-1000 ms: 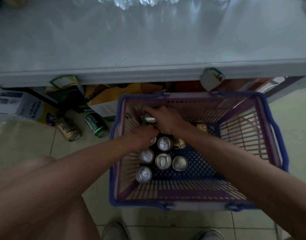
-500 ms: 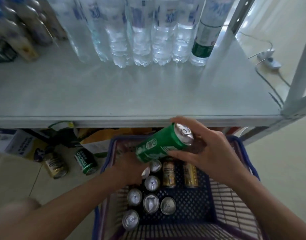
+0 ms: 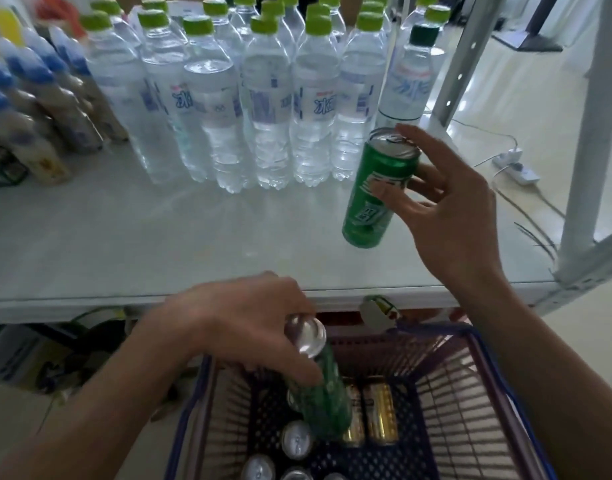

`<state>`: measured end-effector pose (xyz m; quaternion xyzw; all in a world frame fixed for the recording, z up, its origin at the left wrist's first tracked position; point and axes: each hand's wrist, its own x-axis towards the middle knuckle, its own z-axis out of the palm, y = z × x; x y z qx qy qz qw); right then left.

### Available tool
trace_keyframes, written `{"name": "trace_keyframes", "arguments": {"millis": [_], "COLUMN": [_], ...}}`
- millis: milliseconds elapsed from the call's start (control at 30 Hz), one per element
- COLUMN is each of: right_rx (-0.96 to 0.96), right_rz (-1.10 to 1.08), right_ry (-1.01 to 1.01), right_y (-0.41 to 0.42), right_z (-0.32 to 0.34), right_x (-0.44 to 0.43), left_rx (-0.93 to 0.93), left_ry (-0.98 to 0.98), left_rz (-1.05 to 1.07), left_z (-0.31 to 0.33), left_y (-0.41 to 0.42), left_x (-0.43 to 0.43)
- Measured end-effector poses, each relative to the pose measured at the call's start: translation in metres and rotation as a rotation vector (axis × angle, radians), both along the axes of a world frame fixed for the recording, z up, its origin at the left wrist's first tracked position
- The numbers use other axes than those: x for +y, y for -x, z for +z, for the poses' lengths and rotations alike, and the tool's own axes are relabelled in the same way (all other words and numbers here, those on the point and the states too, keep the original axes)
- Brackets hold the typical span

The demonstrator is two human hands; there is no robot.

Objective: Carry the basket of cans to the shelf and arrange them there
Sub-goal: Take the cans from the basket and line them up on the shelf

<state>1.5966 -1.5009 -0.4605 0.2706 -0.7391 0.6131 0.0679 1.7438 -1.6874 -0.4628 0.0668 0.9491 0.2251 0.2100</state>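
In the head view, our right hand [image 3: 449, 216] holds a green can [image 3: 380, 188] over the shelf [image 3: 124, 237], thumb on the front of the body and the other fingers behind it. The can is a little tilted, and its bottom is at the shelf surface or just above it; we cannot tell which. It is near the row of water bottles [image 3: 263, 109], to their right. Our left hand [image 3: 242, 323] is wrapped around a second green can [image 3: 318, 386], taken near its silver top, above the basket [image 3: 505, 393]. The basket stands below the front edge of the shelf. In it we see more cans [image 3: 297, 443] standing with their silver tops up, and two golden cans [image 3: 379, 414] behind them.

We judge these cans to be full, so rather heavy for one hand, stiff, and with smooth walls that may slip. The best place to grip is the middle of the body, all fingers around it. The thin wall can get a dent if we knock it against the shelf edge or the bottles.
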Motion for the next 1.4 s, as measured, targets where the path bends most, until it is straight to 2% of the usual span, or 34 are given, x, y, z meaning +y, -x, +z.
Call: {"name": "trace_keyframes", "arguments": {"millis": [100,167,300,400,500,633,800,967,1100,1267,1400], "right_rx": [0.007,-0.008,-0.005,-0.024,-0.038,-0.268,-0.262,-0.257,-0.151,-0.141,-0.117], "right_rz": [-0.026,-0.044,-0.085,-0.099,-0.042,0.147,0.146,0.134,0.006,-0.021,-0.002], "right_ry": [-0.046,-0.074,-0.086,-0.095,-0.263,-0.372,-0.511,-0.516,-0.436,-0.343,-0.327], "right_y": [0.003,0.002,0.004,0.005,0.011,0.024,0.029,0.029,0.012,0.000,-0.002], "right_z": [-0.005,-0.009,-0.014,-0.019,-0.019,-0.018,-0.028,-0.040,-0.061,-0.076,-0.080], "right_x": [-0.010,-0.014,-0.017,-0.018,-0.015,-0.008,-0.009,-0.017,-0.042,-0.071,-0.091], "left_rx": [0.099,0.266,0.682,0.838,0.859,0.808,0.764,0.560,0.425,0.623,0.764], "left_ry": [-0.259,-0.352,-0.387,-0.372,-0.421,-0.490,-0.503,-0.601,-0.502,-0.553,-0.440], "left_rz": [0.104,0.168,0.483,0.673,0.783,0.867,0.913,0.856,0.791,0.859,0.920], "left_z": [0.034,0.050,0.058,0.050,0.032,0.008,-0.006,-0.033,-0.065,-0.081,-0.086], "left_y": [0.006,0.009,0.013,0.021,0.030,0.037,0.049,0.056,0.056,0.065,0.072], "left_x": [-0.017,-0.031,-0.058,-0.065,-0.062,-0.057,-0.058,-0.065,-0.071,-0.072,-0.074]}}
